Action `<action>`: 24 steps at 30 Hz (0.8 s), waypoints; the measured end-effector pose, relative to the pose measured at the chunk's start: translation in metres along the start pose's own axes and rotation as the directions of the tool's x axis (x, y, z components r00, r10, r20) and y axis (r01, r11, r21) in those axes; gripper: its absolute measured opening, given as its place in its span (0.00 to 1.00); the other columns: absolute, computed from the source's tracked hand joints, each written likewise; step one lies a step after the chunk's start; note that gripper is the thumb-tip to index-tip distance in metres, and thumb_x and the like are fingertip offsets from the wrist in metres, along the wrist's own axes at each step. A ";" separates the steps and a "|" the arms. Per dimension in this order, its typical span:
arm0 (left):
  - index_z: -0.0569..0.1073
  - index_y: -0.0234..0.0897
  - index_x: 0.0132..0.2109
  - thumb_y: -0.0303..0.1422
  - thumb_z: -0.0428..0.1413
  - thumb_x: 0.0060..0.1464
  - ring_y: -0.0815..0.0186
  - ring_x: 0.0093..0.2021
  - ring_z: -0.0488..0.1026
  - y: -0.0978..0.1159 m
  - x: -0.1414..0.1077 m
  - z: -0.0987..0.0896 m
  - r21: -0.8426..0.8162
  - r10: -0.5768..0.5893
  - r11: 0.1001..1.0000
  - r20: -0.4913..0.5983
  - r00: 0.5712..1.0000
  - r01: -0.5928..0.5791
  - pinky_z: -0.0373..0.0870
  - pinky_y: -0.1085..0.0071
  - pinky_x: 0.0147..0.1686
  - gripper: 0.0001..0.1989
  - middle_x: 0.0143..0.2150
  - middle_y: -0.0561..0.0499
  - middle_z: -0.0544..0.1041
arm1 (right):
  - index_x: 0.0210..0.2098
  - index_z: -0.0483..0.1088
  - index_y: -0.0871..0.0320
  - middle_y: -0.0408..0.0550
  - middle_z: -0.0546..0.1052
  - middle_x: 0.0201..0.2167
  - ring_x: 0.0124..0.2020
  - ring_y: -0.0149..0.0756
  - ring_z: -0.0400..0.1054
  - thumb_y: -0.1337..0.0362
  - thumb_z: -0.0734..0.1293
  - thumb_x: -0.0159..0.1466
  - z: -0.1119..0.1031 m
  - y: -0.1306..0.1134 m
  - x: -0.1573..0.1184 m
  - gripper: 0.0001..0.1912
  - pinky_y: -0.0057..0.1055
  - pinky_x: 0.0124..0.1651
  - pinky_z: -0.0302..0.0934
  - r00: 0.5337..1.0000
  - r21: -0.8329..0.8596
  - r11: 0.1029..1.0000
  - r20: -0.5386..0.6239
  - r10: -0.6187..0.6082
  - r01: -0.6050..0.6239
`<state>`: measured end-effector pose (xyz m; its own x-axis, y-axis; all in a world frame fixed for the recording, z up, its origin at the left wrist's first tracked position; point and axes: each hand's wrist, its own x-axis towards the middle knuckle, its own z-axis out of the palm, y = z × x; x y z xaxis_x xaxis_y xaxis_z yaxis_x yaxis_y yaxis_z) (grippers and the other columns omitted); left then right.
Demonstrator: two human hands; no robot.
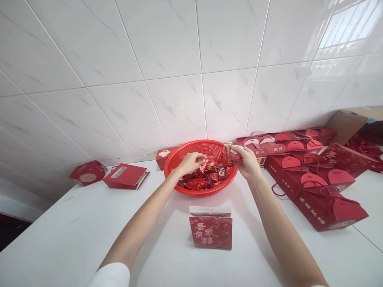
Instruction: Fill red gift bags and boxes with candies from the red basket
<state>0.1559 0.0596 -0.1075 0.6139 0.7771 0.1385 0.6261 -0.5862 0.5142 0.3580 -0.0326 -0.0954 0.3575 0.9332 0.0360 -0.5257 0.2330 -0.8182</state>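
Note:
My left hand (pixel 190 163) is over the red plastic basket (pixel 206 193), its fingers closed on a small red wrapped packet (pixel 204 165) with white lettering. Several red wrapped sweets (pixel 197 183) lie in the basket below. At the basket's right rim, my right hand (pixel 249 162) is closed around red and patterned wrapped packets (pixel 232 154); their exact number is hidden by the fingers. Between my forearms a dark red gift bag (pixel 212 233) with gold characters stands on the table, its pale top flap raised.
Rows of red gift boxes (pixel 321 205) with rounded flaps and cord handles fill the right side. A cardboard box (pixel 347 123) stands behind them. To the left are a red box (pixel 87 173) and a flat red bag (pixel 125 177). A small red box (pixel 163 158) touches the basket.

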 end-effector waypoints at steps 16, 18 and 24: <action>0.76 0.36 0.47 0.32 0.61 0.44 0.48 0.45 0.77 0.036 0.026 0.056 0.267 -0.069 0.960 0.527 0.847 -0.088 0.71 0.62 0.44 0.20 0.48 0.37 0.80 | 0.23 0.70 0.56 0.39 0.73 0.22 0.26 0.31 0.67 0.61 0.78 0.41 0.003 0.000 -0.004 0.15 0.28 0.28 0.62 1.000 -0.019 1.000 0.014 0.002 -0.002; 0.78 0.35 0.42 0.31 0.61 0.42 0.49 0.44 0.77 0.034 0.028 0.054 0.210 -0.055 0.975 0.544 0.837 -0.073 0.71 0.62 0.43 0.16 0.45 0.39 0.81 | 0.23 0.69 0.56 0.39 0.72 0.22 0.26 0.31 0.67 0.62 0.78 0.41 0.003 0.000 -0.005 0.15 0.28 0.28 0.62 1.000 -0.021 1.000 0.020 0.003 -0.003; 0.80 0.38 0.37 0.36 0.55 0.52 0.60 0.42 0.77 0.028 0.030 0.030 -0.053 -0.005 0.998 0.501 0.866 0.036 0.71 0.70 0.40 0.10 0.41 0.49 0.82 | 0.22 0.71 0.57 0.38 0.72 0.22 0.25 0.28 0.65 0.63 0.79 0.40 0.001 -0.002 -0.004 0.15 0.25 0.27 0.62 1.000 0.017 1.000 0.010 0.002 -0.002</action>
<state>0.2059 0.0595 -0.1142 0.7691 0.5608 -0.3066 0.6216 -0.5448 0.5628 0.3567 -0.0368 -0.0930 0.3490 0.9362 0.0404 -0.5395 0.2360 -0.8082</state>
